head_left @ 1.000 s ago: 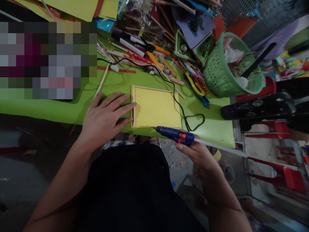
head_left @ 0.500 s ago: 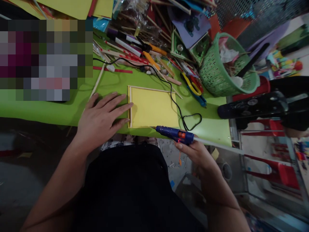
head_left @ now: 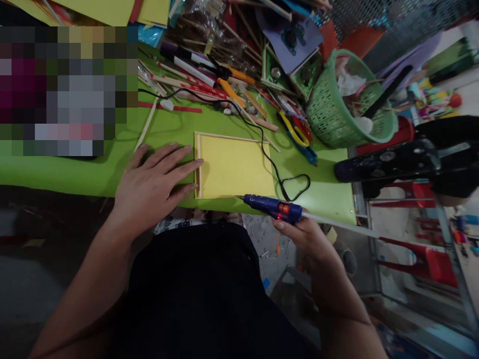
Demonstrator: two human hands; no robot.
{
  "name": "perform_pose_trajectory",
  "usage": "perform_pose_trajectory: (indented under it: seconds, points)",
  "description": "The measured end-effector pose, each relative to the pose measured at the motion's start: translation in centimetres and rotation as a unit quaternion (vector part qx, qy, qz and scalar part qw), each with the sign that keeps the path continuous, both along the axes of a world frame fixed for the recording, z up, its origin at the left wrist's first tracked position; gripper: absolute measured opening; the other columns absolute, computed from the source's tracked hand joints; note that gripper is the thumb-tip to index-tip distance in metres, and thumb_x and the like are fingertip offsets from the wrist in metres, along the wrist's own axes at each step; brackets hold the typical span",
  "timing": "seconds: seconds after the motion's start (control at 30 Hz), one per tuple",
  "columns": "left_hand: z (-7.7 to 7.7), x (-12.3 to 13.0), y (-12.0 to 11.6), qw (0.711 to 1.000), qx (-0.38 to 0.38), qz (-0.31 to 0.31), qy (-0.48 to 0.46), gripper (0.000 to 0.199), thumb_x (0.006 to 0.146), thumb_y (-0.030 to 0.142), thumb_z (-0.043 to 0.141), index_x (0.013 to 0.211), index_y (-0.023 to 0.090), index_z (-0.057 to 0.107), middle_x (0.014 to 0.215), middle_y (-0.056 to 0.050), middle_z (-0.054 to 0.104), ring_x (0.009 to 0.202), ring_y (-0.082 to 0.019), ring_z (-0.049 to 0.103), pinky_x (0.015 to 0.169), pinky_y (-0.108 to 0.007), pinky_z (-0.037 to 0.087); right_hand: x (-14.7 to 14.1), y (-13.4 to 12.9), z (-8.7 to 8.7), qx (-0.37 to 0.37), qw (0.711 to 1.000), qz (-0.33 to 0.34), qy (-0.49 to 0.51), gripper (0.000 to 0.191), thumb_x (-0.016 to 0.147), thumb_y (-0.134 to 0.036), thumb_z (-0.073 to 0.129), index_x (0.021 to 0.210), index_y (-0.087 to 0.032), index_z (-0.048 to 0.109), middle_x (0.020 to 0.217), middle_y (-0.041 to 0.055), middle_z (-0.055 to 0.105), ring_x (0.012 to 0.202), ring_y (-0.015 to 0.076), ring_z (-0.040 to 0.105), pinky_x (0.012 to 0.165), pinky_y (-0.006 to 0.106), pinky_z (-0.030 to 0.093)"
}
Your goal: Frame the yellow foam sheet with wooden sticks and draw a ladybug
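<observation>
A yellow card (head_left: pixel 235 167) lies near the table's front edge, with thin wooden sticks along its left and far edges. My left hand (head_left: pixel 157 174) rests flat with fingers spread, its index fingertip on the left stick (head_left: pixel 199 172). My right hand (head_left: pixel 305 234) is closed round the handle of a blue hot glue gun (head_left: pixel 273 207), whose small red light glows. The gun's nozzle points left at the card's near edge; I cannot tell whether it touches. A clear glue stick (head_left: pixel 337 221) juts from its back. The black cord (head_left: pixel 267 154) crosses the card's right side.
Behind the card are yellow-handled scissors (head_left: pixel 294 130), markers (head_left: pixel 194 70), sticks and pebbles in a heap. A green basket (head_left: pixel 329 109) holding scraps stands at the back right. A black cylindrical object (head_left: pixel 359 169) juts in from the right. Red stools (head_left: pixel 441 259) are beyond the table's right end.
The glue gun's nozzle has shifted slightly right along the card's near edge. The whole view has drifted a little to the left. My left hand stays on the stick.
</observation>
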State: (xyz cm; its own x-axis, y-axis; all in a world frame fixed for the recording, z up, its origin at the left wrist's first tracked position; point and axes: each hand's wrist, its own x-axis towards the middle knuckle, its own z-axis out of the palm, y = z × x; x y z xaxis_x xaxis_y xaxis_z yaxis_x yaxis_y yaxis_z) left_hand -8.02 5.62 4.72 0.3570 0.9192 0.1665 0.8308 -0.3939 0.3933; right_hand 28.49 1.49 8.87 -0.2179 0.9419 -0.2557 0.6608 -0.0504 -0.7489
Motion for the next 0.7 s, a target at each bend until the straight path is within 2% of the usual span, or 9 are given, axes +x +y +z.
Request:
perform_pose_trajectory:
  seconds: [0.17,0.3,0.37,0.53,0.7]
  points:
    - [0.06,-0.07,-0.07,1.000,-0.017,0.001,-0.003,0.046,0.111,0.047,0.041,0.156,0.038,0.051,0.171,0.001,0.045,0.160,-0.031,0.038,0.133,-0.062,0.022,-0.17,0.04,0.33,0.008,1.000,0.004,0.022,0.033,0.092,-0.057,0.073,0.083,-0.026,0.071,0.086,0.0046,0.069,0.082,0.0251,0.063,0.073,0.040,0.058]
    - [-0.30,-0.13,-0.07,1.000,-0.016,0.009,-0.024,0.048,0.110,0.048,0.041,0.158,0.051,0.044,0.170,0.011,0.045,0.161,-0.028,0.036,0.135,-0.059,0.020,-0.15,0.25,0.03,0.015,1.000,0.014,0.011,0.037,0.088,-0.061,0.075,0.079,-0.025,0.070,0.079,0.0050,0.066,0.081,0.0263,0.063,0.069,0.039,0.057]
    - [-0.42,-0.13,-0.05,0.999,-0.014,0.012,-0.034,0.049,0.109,0.048,0.043,0.158,0.054,0.042,0.168,0.014,0.047,0.160,-0.028,0.037,0.136,-0.059,0.019,0.04,0.24,-0.11,0.014,1.000,0.013,0.007,0.037,0.087,-0.062,0.076,0.079,-0.026,0.070,0.077,0.0046,0.064,0.078,0.0262,0.062,0.067,0.040,0.056]
    - [-0.39,-0.08,-0.08,0.999,-0.023,0.017,-0.040,0.049,0.109,0.047,0.044,0.157,0.053,0.044,0.169,0.016,0.046,0.160,-0.028,0.037,0.137,-0.056,0.017,0.22,-0.04,0.05,0.006,0.999,-0.009,0.030,0.035,0.089,-0.060,0.075,0.082,-0.027,0.073,0.078,0.0042,0.065,0.077,0.0248,0.062,0.068,0.040,0.056]
    - [-0.35,-0.07,-0.06,0.999,-0.024,0.018,-0.027,0.046,0.110,0.049,0.039,0.155,0.049,0.048,0.172,0.014,0.041,0.161,-0.026,0.036,0.137,-0.054,0.016,0.03,-0.15,0.65,-0.049,0.994,-0.023,0.093,0.039,0.092,-0.064,0.071,0.095,-0.026,0.076,0.084,0.0048,0.072,0.078,0.0239,0.067,0.075,0.041,0.058]
